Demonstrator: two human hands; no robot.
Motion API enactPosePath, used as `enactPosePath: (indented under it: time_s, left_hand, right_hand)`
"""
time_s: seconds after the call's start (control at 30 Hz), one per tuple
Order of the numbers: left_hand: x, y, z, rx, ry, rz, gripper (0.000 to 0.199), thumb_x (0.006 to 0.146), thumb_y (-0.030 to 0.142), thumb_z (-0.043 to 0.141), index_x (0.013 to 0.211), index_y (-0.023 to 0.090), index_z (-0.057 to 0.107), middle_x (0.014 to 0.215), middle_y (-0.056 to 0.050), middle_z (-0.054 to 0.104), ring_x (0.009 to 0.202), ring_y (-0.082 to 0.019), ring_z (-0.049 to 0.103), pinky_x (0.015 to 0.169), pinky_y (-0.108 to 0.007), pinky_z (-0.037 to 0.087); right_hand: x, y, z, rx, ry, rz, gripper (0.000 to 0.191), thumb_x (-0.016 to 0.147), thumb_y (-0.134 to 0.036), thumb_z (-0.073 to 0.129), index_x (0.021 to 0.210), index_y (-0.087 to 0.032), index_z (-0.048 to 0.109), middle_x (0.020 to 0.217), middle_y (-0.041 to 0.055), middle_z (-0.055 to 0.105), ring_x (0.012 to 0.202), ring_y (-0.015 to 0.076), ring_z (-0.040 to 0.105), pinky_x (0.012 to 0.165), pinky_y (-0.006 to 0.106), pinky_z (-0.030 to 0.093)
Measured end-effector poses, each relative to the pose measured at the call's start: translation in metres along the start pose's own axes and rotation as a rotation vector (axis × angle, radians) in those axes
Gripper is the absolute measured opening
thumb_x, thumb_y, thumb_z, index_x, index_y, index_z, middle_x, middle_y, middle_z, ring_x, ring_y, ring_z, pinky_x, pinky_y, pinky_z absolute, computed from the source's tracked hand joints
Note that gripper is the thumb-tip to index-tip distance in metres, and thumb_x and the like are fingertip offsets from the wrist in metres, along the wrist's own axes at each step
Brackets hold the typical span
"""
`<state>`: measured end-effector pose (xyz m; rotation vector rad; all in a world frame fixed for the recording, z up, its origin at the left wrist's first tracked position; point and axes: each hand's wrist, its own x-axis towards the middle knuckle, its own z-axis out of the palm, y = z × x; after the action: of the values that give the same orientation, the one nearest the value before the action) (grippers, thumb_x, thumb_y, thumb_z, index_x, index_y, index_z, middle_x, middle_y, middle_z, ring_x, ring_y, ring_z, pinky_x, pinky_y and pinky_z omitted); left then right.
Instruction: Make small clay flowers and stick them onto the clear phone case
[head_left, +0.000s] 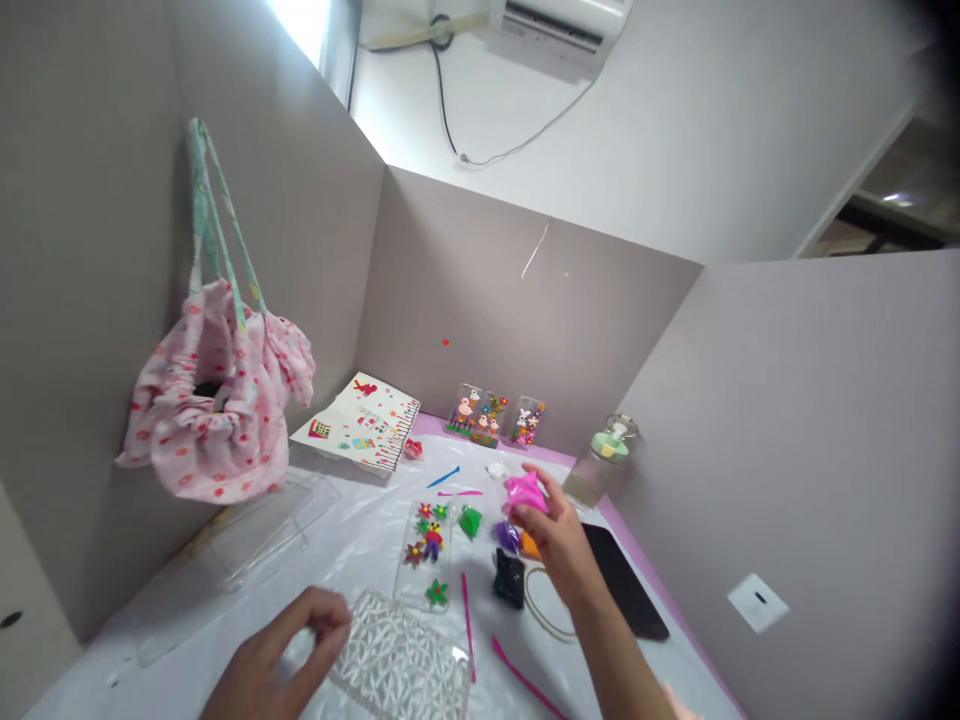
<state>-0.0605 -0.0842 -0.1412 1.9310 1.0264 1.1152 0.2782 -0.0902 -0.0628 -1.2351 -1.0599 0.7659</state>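
Note:
My right hand (559, 525) grips a bright pink packet of modelling clay (523, 492) between thumb and fingers, held up over the table. My left hand (289, 650) is closed, thumb and forefinger pressed together; anything between them is hidden. It is at the left edge of a clear textured plastic plate (405, 655). Behind that plate lies a clear phone case (416, 575) decorated with clay flowers and a small figure. Green (470, 521), purple (507, 537), orange (529, 545) and black (508, 578) clay packets lie around my right hand.
Pink modelling tools (468, 625) and a blue one (443, 477) lie on the plastic-covered table. A tablet-like black slab (626, 580), a bottle (600, 465), decorated cases (529, 420) and a drawn-on sheet (367, 425) are around. A pink cloth bag (217, 420) hangs at left.

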Motion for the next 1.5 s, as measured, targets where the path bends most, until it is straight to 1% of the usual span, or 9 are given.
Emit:
enactPosePath:
  time_s: [0.17, 0.37, 0.5, 0.77, 0.9, 1.03, 1.17, 1.27, 1.5]
  left_hand:
    - [0.062, 0.065, 0.035, -0.304, -0.201, -0.022, 0.025, 0.089, 0.047, 0.056, 0.091, 0.023, 0.064, 0.092, -0.004, 0.071, 0.090, -0.022, 0.066, 0.085, -0.030, 0.051]
    - [0.098, 0.063, 0.077, -0.562, -0.323, -0.145, 0.031, 0.083, 0.046, 0.063, 0.096, 0.017, 0.065, 0.087, -0.005, 0.067, 0.080, -0.020, 0.063, 0.079, -0.033, 0.050]
    - [0.095, 0.048, 0.083, -0.675, -0.373, -0.267, 0.040, 0.081, 0.050, 0.068, 0.102, 0.016, 0.068, 0.083, -0.003, 0.064, 0.076, -0.019, 0.061, 0.079, -0.033, 0.049]
    - [0.088, 0.045, 0.074, -0.698, -0.355, -0.235, 0.027, 0.081, 0.041, 0.072, 0.070, 0.016, 0.068, 0.067, 0.002, 0.056, 0.070, -0.015, 0.051, 0.073, -0.027, 0.040]
    - [0.089, 0.047, 0.070, -0.788, -0.338, -0.283, 0.026, 0.079, 0.040, 0.074, 0.072, 0.016, 0.067, 0.069, 0.002, 0.056, 0.070, -0.014, 0.049, 0.073, -0.026, 0.038]
    - [0.083, 0.050, 0.071, -0.812, -0.351, -0.271, 0.026, 0.078, 0.038, 0.075, 0.072, 0.016, 0.063, 0.070, 0.002, 0.056, 0.070, -0.013, 0.049, 0.072, -0.026, 0.038]
    - [0.076, 0.055, 0.075, -0.635, -0.357, -0.088, 0.024, 0.079, 0.036, 0.074, 0.070, 0.017, 0.063, 0.073, 0.001, 0.058, 0.076, -0.016, 0.053, 0.076, -0.028, 0.040]
    - [0.072, 0.055, 0.078, -0.485, -0.290, 0.035, 0.022, 0.082, 0.032, 0.072, 0.068, 0.017, 0.062, 0.074, 0.000, 0.058, 0.076, -0.017, 0.054, 0.077, -0.028, 0.040]
    - [0.075, 0.049, 0.080, -0.591, -0.414, -0.078, 0.018, 0.083, 0.030, 0.071, 0.073, 0.017, 0.065, 0.077, -0.001, 0.064, 0.081, -0.018, 0.060, 0.081, -0.029, 0.043]
  right_hand:
    - [-0.046, 0.000, 0.038, 0.254, -0.040, 0.093, 0.051, 0.071, -0.027, 0.082, 0.116, -0.023, 0.059, 0.105, 0.0068, 0.072, 0.085, 0.0198, 0.069, 0.076, 0.030, 0.054]
    - [-0.050, 0.003, 0.040, 0.282, -0.062, 0.073, 0.045, 0.072, -0.024, 0.082, 0.111, -0.022, 0.060, 0.098, 0.0038, 0.072, 0.083, 0.0176, 0.067, 0.075, 0.028, 0.051]
    - [-0.052, 0.004, 0.034, 0.249, -0.064, 0.055, 0.043, 0.075, -0.025, 0.081, 0.111, -0.023, 0.059, 0.099, 0.0027, 0.071, 0.083, 0.0167, 0.066, 0.077, 0.028, 0.050]
    - [-0.054, 0.013, 0.039, 0.018, -0.037, 0.010, 0.048, 0.080, -0.034, 0.077, 0.122, -0.024, 0.055, 0.102, 0.0039, 0.064, 0.092, 0.0198, 0.062, 0.083, 0.033, 0.050]
    - [-0.059, 0.018, 0.041, -0.317, 0.170, -0.234, 0.042, 0.087, -0.034, 0.069, 0.124, -0.023, 0.054, 0.119, 0.0098, 0.059, 0.105, 0.0237, 0.058, 0.091, 0.040, 0.047]
    - [-0.070, 0.013, 0.050, -0.479, 0.159, -0.429, 0.012, 0.090, -0.030, 0.066, 0.094, -0.021, 0.059, 0.090, 0.0035, 0.059, 0.078, 0.0178, 0.055, 0.073, 0.032, 0.045]
    - [-0.076, 0.007, 0.060, -0.328, -0.112, -0.302, 0.016, 0.091, -0.034, 0.066, 0.086, -0.020, 0.059, 0.082, 0.0012, 0.058, 0.075, 0.0158, 0.055, 0.067, 0.027, 0.044]
    - [-0.073, 0.008, 0.060, -0.220, -0.179, -0.164, 0.020, 0.092, -0.036, 0.065, 0.082, -0.019, 0.061, 0.079, 0.0008, 0.058, 0.073, 0.0149, 0.054, 0.066, 0.026, 0.043]
    - [-0.067, 0.013, 0.050, -0.017, -0.230, -0.004, 0.020, 0.088, -0.034, 0.068, 0.078, -0.017, 0.065, 0.070, 0.0003, 0.061, 0.067, 0.0152, 0.058, 0.067, 0.028, 0.046]
